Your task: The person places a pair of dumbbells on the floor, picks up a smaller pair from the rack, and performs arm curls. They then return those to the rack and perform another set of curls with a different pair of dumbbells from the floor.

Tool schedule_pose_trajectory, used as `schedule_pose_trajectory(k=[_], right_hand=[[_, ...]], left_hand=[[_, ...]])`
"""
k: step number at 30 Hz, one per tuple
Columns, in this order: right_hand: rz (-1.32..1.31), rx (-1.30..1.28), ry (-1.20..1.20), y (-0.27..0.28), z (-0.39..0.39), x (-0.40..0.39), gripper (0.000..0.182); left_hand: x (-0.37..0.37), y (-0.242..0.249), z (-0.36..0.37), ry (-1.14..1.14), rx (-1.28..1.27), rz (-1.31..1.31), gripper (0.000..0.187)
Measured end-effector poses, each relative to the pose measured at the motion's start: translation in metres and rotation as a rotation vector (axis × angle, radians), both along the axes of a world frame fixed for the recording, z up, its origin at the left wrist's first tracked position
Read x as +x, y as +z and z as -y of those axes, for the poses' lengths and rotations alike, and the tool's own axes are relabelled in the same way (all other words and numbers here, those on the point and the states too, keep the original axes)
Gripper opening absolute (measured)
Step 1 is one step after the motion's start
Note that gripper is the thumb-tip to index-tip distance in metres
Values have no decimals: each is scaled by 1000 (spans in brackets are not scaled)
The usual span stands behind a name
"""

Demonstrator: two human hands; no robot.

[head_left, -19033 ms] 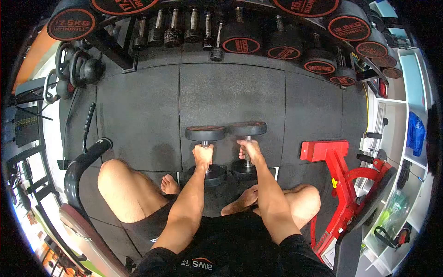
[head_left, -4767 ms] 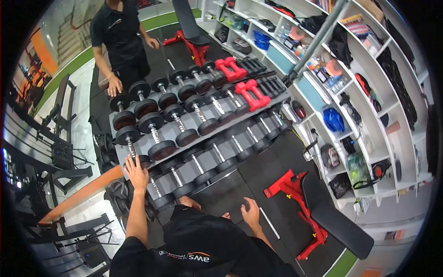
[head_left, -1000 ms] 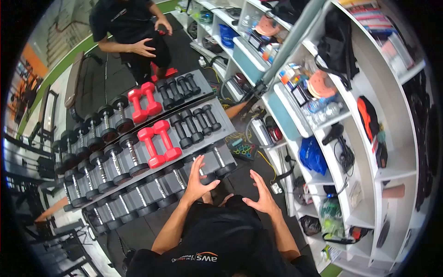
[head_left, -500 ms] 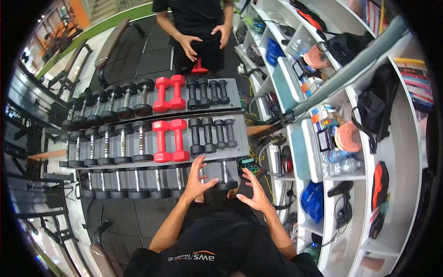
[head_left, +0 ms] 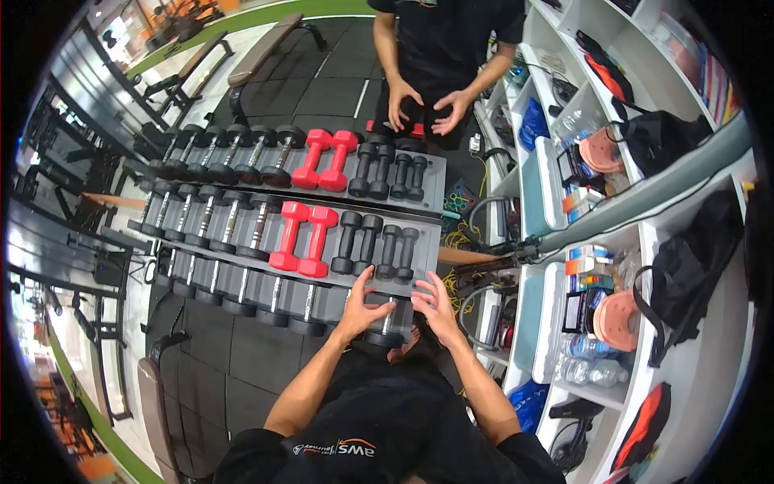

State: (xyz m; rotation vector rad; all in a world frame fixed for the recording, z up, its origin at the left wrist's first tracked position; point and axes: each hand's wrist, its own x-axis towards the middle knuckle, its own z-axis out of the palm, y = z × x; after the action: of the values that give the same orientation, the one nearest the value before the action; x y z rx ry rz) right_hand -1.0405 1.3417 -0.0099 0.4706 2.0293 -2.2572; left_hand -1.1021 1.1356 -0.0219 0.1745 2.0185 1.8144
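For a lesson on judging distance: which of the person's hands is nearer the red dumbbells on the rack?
Left. The left hand is below and right of the red dumbbells in the picture, not touching; the right hand is farther right.

Glossy red and matt black beside bright metal.
The red dumbbells look smooth and shiny, the small black dumbbells duller; the silvery handles are polished metal, the rack shelf matt grey, the shirt soft black cloth, the bottles clear, glossy plastic.
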Motion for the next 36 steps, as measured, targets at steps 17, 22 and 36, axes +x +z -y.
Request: schedule_pose_trajectory(k=[17, 22, 36], right_hand=[[295, 438, 19, -106, 3, -99, 63], [349, 558, 50, -116, -4, -116, 64], [309, 1007, 305, -116, -2, -145, 71]], left_hand=[[-69, -77, -67, -55, -504, -423, 78], [-87, -98, -72, -66, -561, -316, 82], [-112, -140, -87, -192, -838, -323, 95]])
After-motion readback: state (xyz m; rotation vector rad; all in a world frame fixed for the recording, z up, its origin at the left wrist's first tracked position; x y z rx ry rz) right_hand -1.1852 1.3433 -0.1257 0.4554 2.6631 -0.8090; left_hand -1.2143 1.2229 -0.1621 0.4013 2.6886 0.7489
